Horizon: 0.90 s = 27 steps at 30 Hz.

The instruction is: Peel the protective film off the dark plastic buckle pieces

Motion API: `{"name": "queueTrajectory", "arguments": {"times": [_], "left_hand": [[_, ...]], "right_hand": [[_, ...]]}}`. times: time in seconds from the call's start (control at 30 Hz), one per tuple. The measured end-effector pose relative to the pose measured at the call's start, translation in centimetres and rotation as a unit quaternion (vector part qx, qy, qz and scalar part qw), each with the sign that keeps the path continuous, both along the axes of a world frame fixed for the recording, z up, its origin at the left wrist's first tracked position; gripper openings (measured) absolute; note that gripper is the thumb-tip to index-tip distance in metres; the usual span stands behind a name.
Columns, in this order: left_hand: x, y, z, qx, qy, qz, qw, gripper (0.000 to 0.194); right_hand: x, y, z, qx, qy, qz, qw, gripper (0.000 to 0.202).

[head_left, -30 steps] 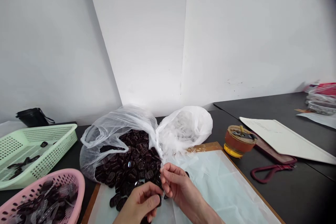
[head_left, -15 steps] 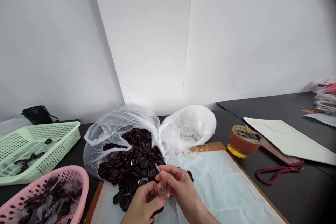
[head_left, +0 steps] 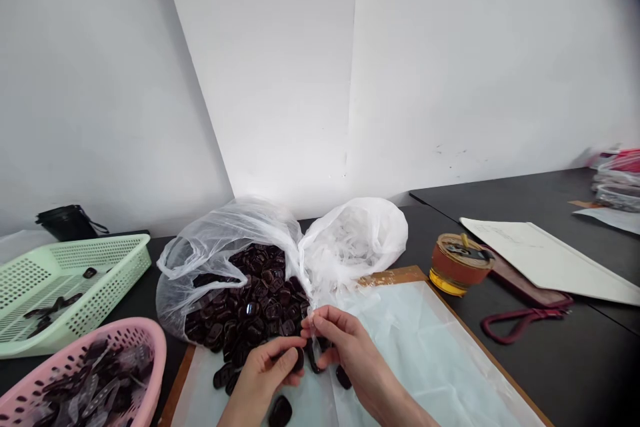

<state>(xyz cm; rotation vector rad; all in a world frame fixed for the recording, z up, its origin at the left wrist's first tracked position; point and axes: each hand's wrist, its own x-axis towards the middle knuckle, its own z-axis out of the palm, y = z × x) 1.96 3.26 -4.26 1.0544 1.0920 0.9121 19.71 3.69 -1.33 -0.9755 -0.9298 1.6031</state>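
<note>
My left hand (head_left: 273, 370) is closed, with a dark glossy oval piece (head_left: 299, 359) pinched between thumb and fingers. Just to its right, my right hand (head_left: 340, 340) pinches a thin clear plastic strip (head_left: 315, 345) that hangs down from the fingertips. Beyond both hands, a heap of dark glossy pieces (head_left: 250, 310) spills from a clear plastic bag (head_left: 200, 247). A loose dark piece (head_left: 281, 410) lies below the left hand, and another (head_left: 343, 377) sits by the right hand.
A white bag of clear strips (head_left: 357, 240) stands behind the paper-covered board (head_left: 425, 333). At left are a pink basket (head_left: 155, 347) with strips and dark pieces and a green basket (head_left: 135, 260). A round amber container (head_left: 460, 263), a maroon pouch (head_left: 530, 285) and a notebook (head_left: 560, 260) lie right.
My hands have moved apart. The dark piece in my left hand now shows, and the clear strip hangs from my right hand. The whole view has shifted slightly.
</note>
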Motion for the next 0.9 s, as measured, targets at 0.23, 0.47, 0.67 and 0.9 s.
{"name": "queueTrajectory", "arguments": {"times": [0.23, 0.47, 0.67, 0.9], "left_hand": [[-0.1, -0.2, 0.9, -0.026, -0.075, 0.046, 0.996, 0.047], [-0.4, -0.2, 1.3, -0.015, -0.121, 0.061, 0.991, 0.03], [-0.3, -0.4, 1.5, -0.022, -0.121, 0.053, 0.991, 0.032], [-0.6, -0.1, 1.5, -0.021, -0.092, 0.043, 0.995, 0.035]], "right_hand": [[0.4, 0.1, 0.5, 0.022, -0.068, 0.051, 0.996, 0.024], [0.2, 0.6, -0.3, 0.053, -0.162, 0.082, 0.982, 0.021], [-0.1, 0.5, -0.6, 0.049, -0.169, 0.101, 0.979, 0.015], [0.0, 0.5, -0.7, 0.059, -0.198, 0.105, 0.973, 0.014]]}}
